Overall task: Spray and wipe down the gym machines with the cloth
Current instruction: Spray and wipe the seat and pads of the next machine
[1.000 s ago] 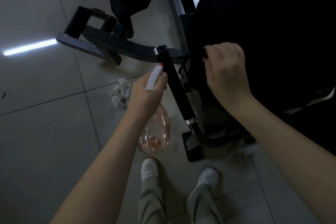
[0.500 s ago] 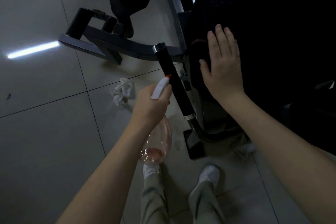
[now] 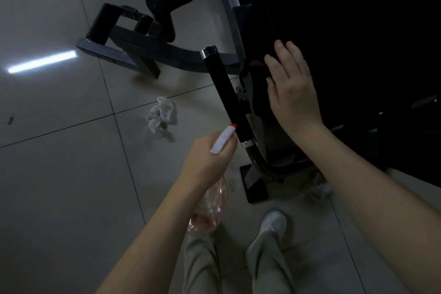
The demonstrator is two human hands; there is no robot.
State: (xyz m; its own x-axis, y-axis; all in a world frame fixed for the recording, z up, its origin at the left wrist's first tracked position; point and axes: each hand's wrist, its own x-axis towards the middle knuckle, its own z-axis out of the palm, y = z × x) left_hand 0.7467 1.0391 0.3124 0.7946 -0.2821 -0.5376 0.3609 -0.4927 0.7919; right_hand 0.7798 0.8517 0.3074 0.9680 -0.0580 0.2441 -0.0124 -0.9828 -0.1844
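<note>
Spray bottle (image 3: pixel 212 204), clear with a pinkish tint and a little liquid at the bottom, hangs in the left hand (image 3: pixel 210 162). That hand's fingers are wrapped round the bottle's neck. Its white, red-tipped nozzle sticks out above the knuckles, pointing far and right, just beside the near end of a black handle (image 3: pixel 225 95) with chrome rings.

The right hand (image 3: pixel 293 93) lies flat with straight fingers on the left edge of the black padded seat (image 3: pixel 346 31), to the right of the handle. The cloth (image 3: pixel 255 63) is under this hand and almost wholly covered. Only a dark, reddish fold shows just left of the fingertips, at the seat's edge; how far it reaches beneath the palm cannot be told.

On the grey tiled floor (image 3: pixel 59 174), left of the handle and farther off than the left hand, lies a crumpled white tissue (image 3: pixel 162 114). The machine's dark steel base (image 3: pixel 133 50) stretches across the far side. A white shoe (image 3: pixel 273 222) and pale trouser legs stand at the near edge.
</note>
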